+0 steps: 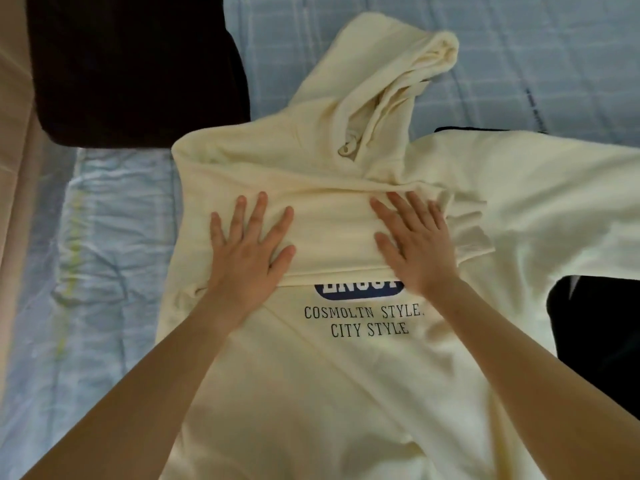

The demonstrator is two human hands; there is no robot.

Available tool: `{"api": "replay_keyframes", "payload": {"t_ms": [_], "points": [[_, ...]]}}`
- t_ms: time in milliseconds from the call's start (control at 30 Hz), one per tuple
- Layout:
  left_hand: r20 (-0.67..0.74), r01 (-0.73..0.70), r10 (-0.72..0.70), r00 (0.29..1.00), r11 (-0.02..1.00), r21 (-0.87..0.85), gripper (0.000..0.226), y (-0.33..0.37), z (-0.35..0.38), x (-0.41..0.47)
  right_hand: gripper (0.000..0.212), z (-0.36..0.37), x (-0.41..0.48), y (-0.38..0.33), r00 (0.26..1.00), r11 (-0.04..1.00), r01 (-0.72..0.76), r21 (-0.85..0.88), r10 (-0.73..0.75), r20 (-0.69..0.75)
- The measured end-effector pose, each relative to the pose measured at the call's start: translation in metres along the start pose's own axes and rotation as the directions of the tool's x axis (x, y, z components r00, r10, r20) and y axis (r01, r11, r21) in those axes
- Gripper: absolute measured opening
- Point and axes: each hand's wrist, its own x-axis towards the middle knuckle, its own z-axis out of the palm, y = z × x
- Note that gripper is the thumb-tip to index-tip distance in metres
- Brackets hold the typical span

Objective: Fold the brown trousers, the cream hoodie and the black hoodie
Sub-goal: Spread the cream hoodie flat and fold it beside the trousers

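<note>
The cream hoodie (346, 375) lies mid-frame. The left hand (247, 247) and right hand (415, 244) press flat, fingers spread, on the sleeve (329, 244) folded across its chest. Best to smooth outward so the crease sets before the other sleeve.

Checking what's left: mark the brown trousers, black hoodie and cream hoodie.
brown trousers (138, 71), head view, folded top
black hoodie (602, 323), head view, exposed right part
cream hoodie (346, 393), head view, lower front

Our bed (121, 209), under a pale blue checked cover, bore the cream hoodie (346, 375) where our left hand (247, 251) and right hand (415, 244) pressed flat; the brown trousers (138, 64) lay beyond and left of them, the black hoodie (595, 323) just right.
</note>
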Motion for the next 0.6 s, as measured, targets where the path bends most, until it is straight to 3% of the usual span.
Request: {"api": "replay_keyframes", "payload": {"t_ms": [100, 167, 267, 467, 533, 600], "points": [[0.009, 0.057, -0.057, 0.998, 0.998, 0.039, 0.064, 0.020, -0.016, 0.000, 0.056, -0.010, -0.007, -0.002, 0.998, 1.000, 0.005, -0.013, -0.006, -0.070], [-0.058, -0.039, 0.040, 0.998, 0.999, 0.013, 0.063, 0.041, -0.025, -0.004, 0.055, -0.013, -0.024, 0.011, 0.991, 0.996, -0.059, -0.059, 0.052, -0.119], [-0.095, -0.214, 0.211, 0.973, 0.977, -0.016, 0.059, 0.059, -0.011, -0.011, 0.056, 0.001, -0.052, 0.025, 0.992, 0.990, -0.113, -0.087, 0.106, -0.074], [-0.059, -0.198, 0.196, 0.979, 0.980, -0.029, 0.059, 0.062, 0.000, -0.009, 0.055, 0.013, -0.051, 0.031, 0.991, 0.996, -0.083, 0.029, 0.085, -0.105], [-0.027, -0.130, 0.130, 0.991, 0.991, -0.020, 0.059, 0.067, -0.010, -0.012, 0.054, 0.008, -0.053, 0.028, 0.991, 0.994, -0.080, 0.081, 0.088, -0.103], [-0.020, -0.041, 0.040, 0.999, 0.999, -0.012, 0.054, 0.085, -0.024, -0.010, 0.052, -0.005, -0.050, 0.030, 0.994, 0.968, -0.027, 0.249, 0.052, -0.093]]}}
